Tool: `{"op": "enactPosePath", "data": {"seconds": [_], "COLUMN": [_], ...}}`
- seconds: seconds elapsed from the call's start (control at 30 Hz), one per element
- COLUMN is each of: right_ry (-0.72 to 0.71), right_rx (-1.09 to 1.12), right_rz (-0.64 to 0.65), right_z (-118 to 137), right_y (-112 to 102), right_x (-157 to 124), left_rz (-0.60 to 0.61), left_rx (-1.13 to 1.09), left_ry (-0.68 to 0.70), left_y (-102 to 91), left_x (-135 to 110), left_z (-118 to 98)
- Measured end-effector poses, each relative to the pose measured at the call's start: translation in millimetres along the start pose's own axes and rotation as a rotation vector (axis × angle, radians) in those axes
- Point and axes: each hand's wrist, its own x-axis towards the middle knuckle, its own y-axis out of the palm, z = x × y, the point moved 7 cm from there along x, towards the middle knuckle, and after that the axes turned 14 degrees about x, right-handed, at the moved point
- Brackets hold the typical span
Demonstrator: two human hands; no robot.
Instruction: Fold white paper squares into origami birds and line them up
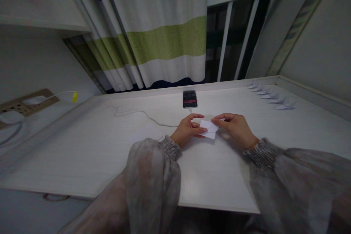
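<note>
A small folded piece of white paper [210, 130] is held above the white desk between both hands. My left hand [189, 128] grips its left side, with the thumb on top and fingers beneath. At its upper right corner, my right hand [236, 127] pinches the paper between thumb and fingers. Crease lines show on the paper's face. Beyond the hands, a phone [190, 98] lies on the desk with a cable plugged into its near end.
Several folded white paper pieces [271, 97] stand in a row at the back right of the desk [214, 175]. A white cable [148, 116] runs across the left side. White paper [145, 132] lies left of my hands. A power strip [30, 106] is on the left wall, a curtain [164, 40] behind.
</note>
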Motion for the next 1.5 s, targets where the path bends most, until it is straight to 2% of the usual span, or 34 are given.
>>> {"op": "enactPosePath", "data": {"seconds": [0.43,0.73,1.27,1.5], "right_ry": [0.032,0.062,0.009,-0.024], "right_rx": [-0.092,0.146,0.097,0.03], "right_rz": [-0.012,0.043,-0.01,-0.033], "right_z": [2,-10,-3,0], "right_y": [-2,2,-5,-7], "right_x": [0,4,3,3], "left_rz": [0.063,0.067,0.156,0.143], "left_rx": [-0.033,-0.11,-0.222,-0.23], "left_ry": [-0.003,0.006,0.01,-0.027], "left_y": [2.5,4.1,8.5,8.6], "left_x": [1,-1,-4,-4], "left_z": [5,2,-4,-3]}}
